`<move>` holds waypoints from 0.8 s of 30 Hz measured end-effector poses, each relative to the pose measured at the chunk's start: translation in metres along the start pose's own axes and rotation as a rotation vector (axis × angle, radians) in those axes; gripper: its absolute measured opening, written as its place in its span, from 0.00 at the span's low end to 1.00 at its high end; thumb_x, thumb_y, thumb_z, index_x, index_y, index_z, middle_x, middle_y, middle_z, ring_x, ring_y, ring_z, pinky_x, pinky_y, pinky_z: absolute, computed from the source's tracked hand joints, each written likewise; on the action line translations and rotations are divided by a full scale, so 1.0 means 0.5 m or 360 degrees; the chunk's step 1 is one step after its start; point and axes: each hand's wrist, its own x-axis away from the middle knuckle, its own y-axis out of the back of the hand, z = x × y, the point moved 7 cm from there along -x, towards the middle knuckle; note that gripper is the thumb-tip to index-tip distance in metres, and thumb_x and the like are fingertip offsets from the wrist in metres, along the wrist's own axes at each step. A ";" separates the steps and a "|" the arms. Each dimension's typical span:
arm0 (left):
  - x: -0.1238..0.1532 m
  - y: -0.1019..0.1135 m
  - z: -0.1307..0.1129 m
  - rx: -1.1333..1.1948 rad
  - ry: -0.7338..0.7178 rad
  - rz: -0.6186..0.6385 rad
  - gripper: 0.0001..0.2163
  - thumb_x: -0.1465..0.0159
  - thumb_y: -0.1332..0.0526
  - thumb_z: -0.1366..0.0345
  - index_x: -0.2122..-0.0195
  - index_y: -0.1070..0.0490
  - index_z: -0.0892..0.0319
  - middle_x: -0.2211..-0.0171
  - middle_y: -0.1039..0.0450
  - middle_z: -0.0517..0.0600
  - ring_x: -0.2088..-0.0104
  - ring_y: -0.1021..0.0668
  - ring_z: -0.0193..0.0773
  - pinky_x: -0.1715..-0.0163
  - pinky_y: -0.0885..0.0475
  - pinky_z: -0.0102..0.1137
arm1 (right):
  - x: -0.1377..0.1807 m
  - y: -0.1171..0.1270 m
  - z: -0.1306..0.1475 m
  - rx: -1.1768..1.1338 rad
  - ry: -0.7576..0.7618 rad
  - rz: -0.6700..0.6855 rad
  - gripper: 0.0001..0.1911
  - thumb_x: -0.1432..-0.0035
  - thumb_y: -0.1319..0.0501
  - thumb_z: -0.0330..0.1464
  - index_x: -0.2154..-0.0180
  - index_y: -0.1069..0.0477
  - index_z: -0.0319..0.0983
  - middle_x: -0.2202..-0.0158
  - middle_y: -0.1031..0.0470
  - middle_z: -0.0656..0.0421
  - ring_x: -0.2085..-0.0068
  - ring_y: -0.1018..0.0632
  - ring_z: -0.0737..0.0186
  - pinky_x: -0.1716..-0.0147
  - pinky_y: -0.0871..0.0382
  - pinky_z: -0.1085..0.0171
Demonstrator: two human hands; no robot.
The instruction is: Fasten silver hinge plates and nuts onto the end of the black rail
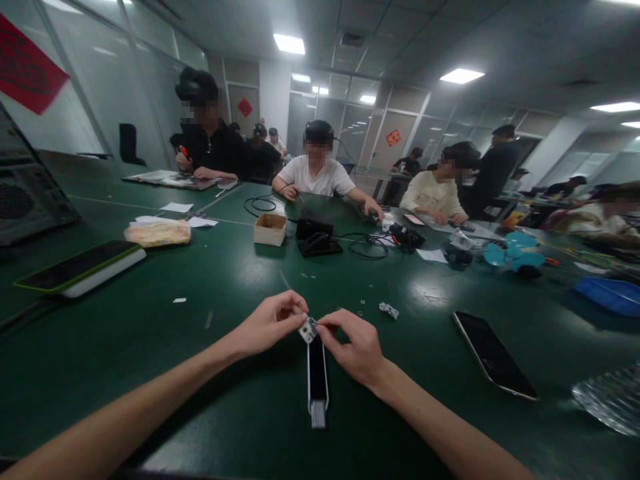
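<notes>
A small silvery metal part with holes is pinched between the fingertips of both my hands, just above the table. My left hand is closed on its left side, thumb and fingers together. From the right, the fingers of my right hand close on the same part. Directly below it lies a long narrow black strip with silvery edges, ending in a grey block near me. Whether the part touches or joins this strip, I cannot tell. Another small metal piece lies beyond my right hand, near several tiny rings.
A phone and a ribbed clear dish are at right. At left lies a green-edged device. Ahead stand a small cardboard box and a black stand. Blue fan blades lie farther right. Several people sit across the table.
</notes>
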 end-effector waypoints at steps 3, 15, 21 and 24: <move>-0.006 0.034 0.013 -0.0143 0.0105 -0.0142 0.12 0.41 0.42 0.56 0.64 0.33 0.61 0.75 0.35 0.43 0.77 0.33 0.31 0.78 0.38 0.25 | 0.000 0.006 -0.018 0.0046 0.0044 0.0104 0.07 0.38 0.45 0.28 0.65 0.29 0.37 0.71 0.25 0.56 0.69 0.25 0.64 0.68 0.30 0.65; -0.014 0.074 0.063 -0.0783 0.0239 -0.0185 0.12 0.40 0.46 0.60 0.63 0.30 0.62 0.69 0.25 0.51 0.69 0.23 0.40 0.71 0.30 0.31 | 0.023 -0.027 -0.088 0.0405 -0.0234 0.0799 0.06 0.40 0.43 0.26 0.64 0.28 0.36 0.65 0.25 0.55 0.64 0.28 0.61 0.63 0.34 0.60; -0.014 0.064 0.061 -0.0891 0.0223 -0.0183 0.10 0.40 0.46 0.61 0.64 0.30 0.61 0.70 0.24 0.51 0.70 0.23 0.40 0.72 0.31 0.29 | 0.028 -0.030 -0.092 0.0396 -0.0267 0.0904 0.07 0.40 0.44 0.26 0.65 0.27 0.36 0.66 0.26 0.56 0.65 0.28 0.62 0.64 0.35 0.62; -0.015 0.062 0.066 -0.0921 0.0222 -0.0189 0.10 0.39 0.46 0.61 0.63 0.31 0.60 0.71 0.24 0.50 0.71 0.22 0.39 0.73 0.31 0.28 | 0.027 -0.030 -0.086 0.0401 -0.0241 0.0953 0.06 0.41 0.43 0.26 0.64 0.27 0.36 0.67 0.26 0.56 0.65 0.29 0.62 0.64 0.36 0.62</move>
